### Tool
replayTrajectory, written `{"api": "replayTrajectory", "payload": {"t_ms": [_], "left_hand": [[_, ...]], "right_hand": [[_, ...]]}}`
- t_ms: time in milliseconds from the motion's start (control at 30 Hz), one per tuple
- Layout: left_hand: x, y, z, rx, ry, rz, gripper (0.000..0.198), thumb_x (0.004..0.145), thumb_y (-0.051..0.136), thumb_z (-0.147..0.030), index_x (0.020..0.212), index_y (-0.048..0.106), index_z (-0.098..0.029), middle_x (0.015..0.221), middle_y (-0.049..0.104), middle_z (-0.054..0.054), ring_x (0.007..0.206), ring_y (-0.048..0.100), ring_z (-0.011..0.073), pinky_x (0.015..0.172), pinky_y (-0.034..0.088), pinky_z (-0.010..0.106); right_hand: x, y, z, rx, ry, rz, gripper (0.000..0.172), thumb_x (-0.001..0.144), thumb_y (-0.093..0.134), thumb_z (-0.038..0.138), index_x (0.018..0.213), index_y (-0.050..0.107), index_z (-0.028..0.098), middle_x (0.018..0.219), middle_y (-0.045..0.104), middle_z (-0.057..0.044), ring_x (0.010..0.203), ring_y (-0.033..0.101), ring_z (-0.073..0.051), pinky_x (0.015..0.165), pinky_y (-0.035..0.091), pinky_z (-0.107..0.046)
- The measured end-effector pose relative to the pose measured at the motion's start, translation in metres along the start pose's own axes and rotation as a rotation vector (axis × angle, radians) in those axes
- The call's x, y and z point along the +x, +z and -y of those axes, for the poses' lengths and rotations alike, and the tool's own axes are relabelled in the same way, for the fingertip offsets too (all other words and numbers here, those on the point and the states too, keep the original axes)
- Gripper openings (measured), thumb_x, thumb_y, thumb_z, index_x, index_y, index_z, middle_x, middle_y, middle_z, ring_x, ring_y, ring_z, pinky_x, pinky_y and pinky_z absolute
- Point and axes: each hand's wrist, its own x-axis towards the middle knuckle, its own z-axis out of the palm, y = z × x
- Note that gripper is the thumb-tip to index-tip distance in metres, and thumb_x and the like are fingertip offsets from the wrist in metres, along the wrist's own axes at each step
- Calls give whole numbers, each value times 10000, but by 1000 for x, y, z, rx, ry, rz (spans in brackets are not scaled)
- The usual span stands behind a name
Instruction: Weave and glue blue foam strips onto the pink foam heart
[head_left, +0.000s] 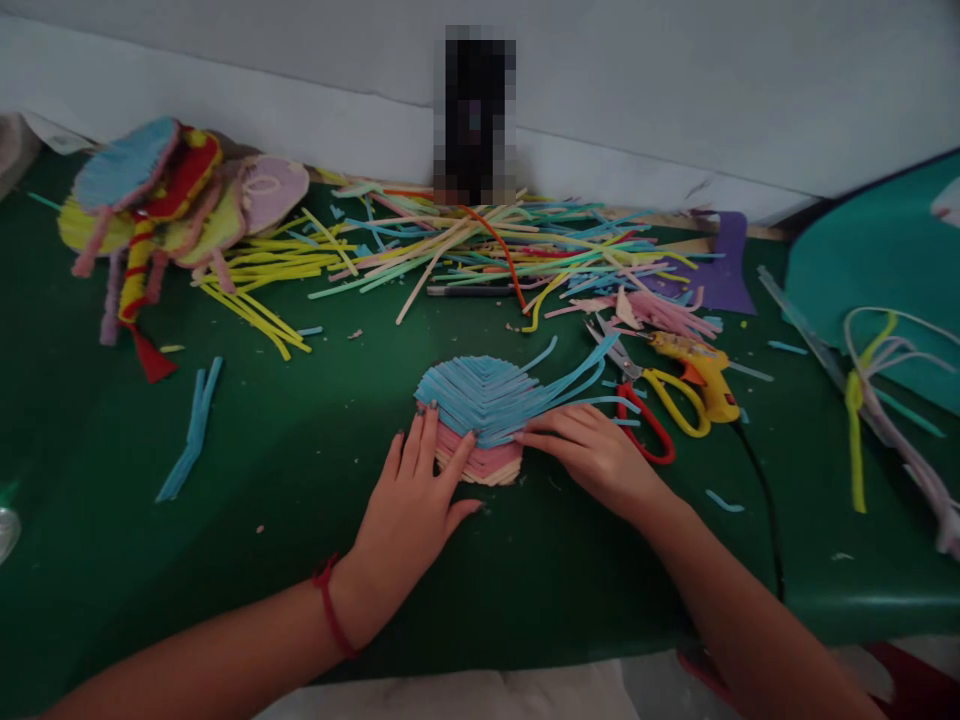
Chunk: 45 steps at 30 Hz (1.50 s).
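A rounded panel of blue pipe cleaners (484, 395), laid side by side in a V pattern, lies on the green table. Its lower part is pink and cream (491, 465). My left hand (424, 475) rests flat on the panel's left and lower side, fingers spread. At the right edge, the fingertips of my right hand (589, 450) are pinched on a blue pipe cleaner, whose exact grip is partly hidden. Several loose blue pipe cleaner ends (581, 375) stick out to the right above that hand.
Scissors (652, 390) and a yellow glue gun (697, 375) with a black cord lie right of the panel. Loose pipe cleaners (465, 250) are heaped along the back. Finished fan-shaped pieces (127, 170) stand back left. Blue strips (193, 430) lie left; a teal sheet (885, 250) is right.
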Motion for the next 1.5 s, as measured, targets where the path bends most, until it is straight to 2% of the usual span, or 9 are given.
{"api": "replayTrajectory", "payload": {"t_ms": [167,333,433,567,833,1000,1167,1400,1500], "left_hand": [[0,1,2,9,30,-15,679,790,659,-454,1389,441,-218,1463,329,272,1323,369,411,995,410,524],[-1,5,4,-40,67,-33,768,719,716,-495,1399,405,-323,1520,230,230,1326,337,454,975,401,579],[-1,7,4,-47,64,-25,772,717,725,-478,1402,396,-337,1541,176,212,1333,323,456,986,386,589],[-1,8,3,-43,53,-21,771,710,737,-463,1395,405,-343,1542,183,204,1333,326,451,986,389,587],[0,4,3,-35,81,-25,709,705,748,-444,1350,475,-335,1512,237,244,1315,347,466,961,412,590],[1,1,3,-14,86,-10,724,681,768,-443,1341,486,-346,1496,285,235,1303,365,468,946,430,584],[1,1,3,-18,74,-3,683,715,735,-458,1342,481,-359,1529,249,178,1325,339,455,959,423,587],[1,2,3,-13,85,-36,682,702,751,-436,1328,497,-341,1492,289,240,1300,372,462,935,445,582],[1,3,3,-12,89,-35,680,711,743,-438,1334,489,-340,1498,273,241,1307,361,462,943,436,585]], "right_hand": [[-2,9,-4,-27,19,-96,308,932,391,92,1075,655,162,991,675,-95,889,576,-178,752,457,-340],[-2,14,-4,44,45,-180,309,924,398,83,1038,671,176,957,667,-96,841,592,-154,726,503,-317],[-3,14,-4,81,58,-157,303,900,429,58,1052,668,163,1023,652,-119,913,605,-165,747,529,-319],[-7,12,-4,89,78,-93,334,900,440,71,1139,637,194,1093,633,-115,994,600,-172,806,540,-341],[-7,4,-2,61,66,10,331,912,458,115,1206,596,178,1101,637,-117,998,592,-199,822,528,-384],[-7,3,-1,47,74,-4,312,917,461,120,1192,601,161,1079,643,-120,994,588,-196,832,521,-379],[-9,1,-2,66,125,29,305,917,499,199,1205,600,191,1122,635,-115,1029,583,-202,854,516,-398],[-10,1,-1,39,169,7,294,920,498,199,1189,614,207,1118,639,-102,996,601,-199,830,524,-388],[-12,-5,-3,21,181,-63,274,904,527,180,1155,630,218,1097,646,-90,984,611,-191,818,527,-361]]}}
